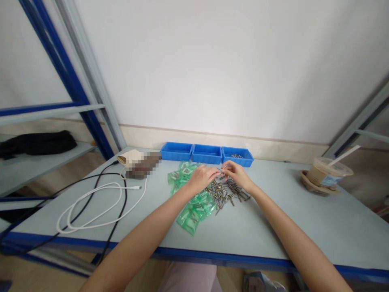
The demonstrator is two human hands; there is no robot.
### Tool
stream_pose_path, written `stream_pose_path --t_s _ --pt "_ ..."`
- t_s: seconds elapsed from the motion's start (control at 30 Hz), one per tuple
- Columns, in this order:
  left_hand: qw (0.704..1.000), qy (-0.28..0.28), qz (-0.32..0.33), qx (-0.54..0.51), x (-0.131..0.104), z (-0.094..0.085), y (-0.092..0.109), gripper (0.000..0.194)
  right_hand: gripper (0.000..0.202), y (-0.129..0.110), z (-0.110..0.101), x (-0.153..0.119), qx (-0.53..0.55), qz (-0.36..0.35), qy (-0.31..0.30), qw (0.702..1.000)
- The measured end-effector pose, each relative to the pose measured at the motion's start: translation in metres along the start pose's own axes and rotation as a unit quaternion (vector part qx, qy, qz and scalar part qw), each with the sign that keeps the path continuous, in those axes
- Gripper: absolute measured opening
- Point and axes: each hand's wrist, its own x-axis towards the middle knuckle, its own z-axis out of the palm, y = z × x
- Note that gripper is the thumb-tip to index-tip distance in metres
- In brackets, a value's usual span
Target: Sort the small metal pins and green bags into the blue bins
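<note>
Over the middle of the table, my left hand (203, 178) and my right hand (236, 173) meet with their fingertips almost touching. Both hands are pinched closed around something too small to make out. Beneath them lies a loose pile of metal screws or pins (223, 194), some with brass-coloured parts. Green clear plastic bags (194, 211) holding small metal pieces spread under and beside my left hand. Behind the hands stand three blue bins: the left bin (176, 157) and the middle bin (206, 159) show no contents, while small metal pieces lie in the right bin (237, 162).
A lidded cup (326, 172) with a straw sits in a brown holder at the right. White cable (88, 226) and black cables loop over the left side, near a beige item (132, 157) and a blurred-out object (144, 166). Blue-grey shelf posts flank the table.
</note>
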Motion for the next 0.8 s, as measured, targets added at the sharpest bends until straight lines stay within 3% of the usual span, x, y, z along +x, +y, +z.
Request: stream_pose_path --t_s 0.2,0.4,0.8 --pt "0.997 -0.009 -0.062 -0.051 0.001 -0.002 0.001 0.024 0.02 -0.009 -0.006 -0.003 -0.158 -0.019 0.018 0.987" --pt "0.997 -0.021 -0.056 -0.042 0.001 -0.001 -0.002 0.023 0.022 -0.016 -0.006 -0.007 -0.296 -0.052 0.023 0.954" --pt "0.997 -0.02 -0.074 -0.026 0.001 -0.003 0.002 0.024 0.012 -0.021 -0.001 -0.009 -0.38 -0.092 0.012 0.92"
